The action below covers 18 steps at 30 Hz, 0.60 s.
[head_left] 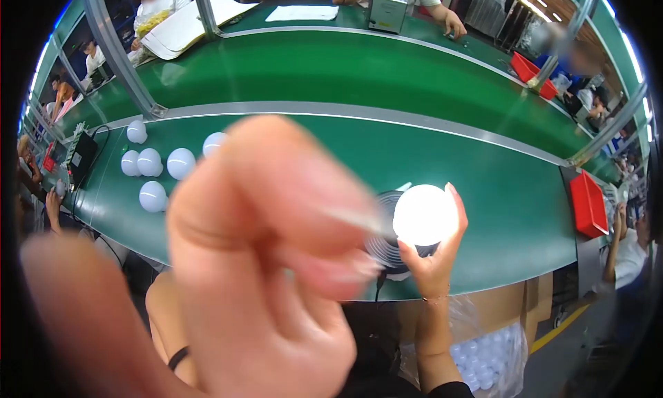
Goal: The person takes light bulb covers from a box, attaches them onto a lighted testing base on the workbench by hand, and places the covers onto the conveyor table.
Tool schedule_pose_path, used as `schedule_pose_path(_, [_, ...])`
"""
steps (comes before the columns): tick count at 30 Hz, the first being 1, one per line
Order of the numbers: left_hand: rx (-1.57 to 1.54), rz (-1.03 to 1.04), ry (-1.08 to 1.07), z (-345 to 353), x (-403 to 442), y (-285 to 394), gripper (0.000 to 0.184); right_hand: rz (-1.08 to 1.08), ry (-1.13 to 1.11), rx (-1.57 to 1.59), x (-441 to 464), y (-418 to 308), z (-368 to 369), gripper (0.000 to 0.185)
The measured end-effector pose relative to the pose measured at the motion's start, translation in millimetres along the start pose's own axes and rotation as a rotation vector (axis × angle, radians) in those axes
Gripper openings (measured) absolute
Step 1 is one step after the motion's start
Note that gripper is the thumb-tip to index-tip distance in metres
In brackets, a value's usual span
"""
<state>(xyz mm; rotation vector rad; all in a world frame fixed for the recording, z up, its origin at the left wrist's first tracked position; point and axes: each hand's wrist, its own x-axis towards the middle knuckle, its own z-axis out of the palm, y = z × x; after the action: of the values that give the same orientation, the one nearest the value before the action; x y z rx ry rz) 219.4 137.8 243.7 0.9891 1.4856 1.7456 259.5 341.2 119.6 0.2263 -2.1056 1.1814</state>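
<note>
My right hand (438,249) grips a round light bulb (425,215) that glows bright white. Its fingers wrap the bulb's side, just above a dark round device with ringed grooves (387,249) on the green bench. A cable runs from that device toward the bench's front edge. Very near the camera, my left hand (269,260) looms large and blurred, thumb and forefinger pinched together. Whether anything sits in that pinch cannot be made out. It hides much of the bench's middle. Behind it on the left lie several unlit white bulbs (181,164), one partly covered by my knuckle.
An open carton with a plastic bag of white bulbs (487,356) stands below the bench at the right. A red bin (588,204) sits at the right end. A black box (81,153) with cables stands at the left. Other people work around a green belt (331,73).
</note>
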Motion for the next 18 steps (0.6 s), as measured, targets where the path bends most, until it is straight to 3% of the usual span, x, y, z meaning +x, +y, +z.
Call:
schedule_pose_path(9, [0.203,0.017,0.141,14.2,-14.5,-3.2,0.051,-0.114,0.026,0.002,6.8,0.2,0.3,0.086])
schedule_pose_path(18, [0.202,0.089,0.309,32.7,-19.5,-3.4,0.048,-0.161,0.032,0.003,9.6,0.1,0.5,0.085])
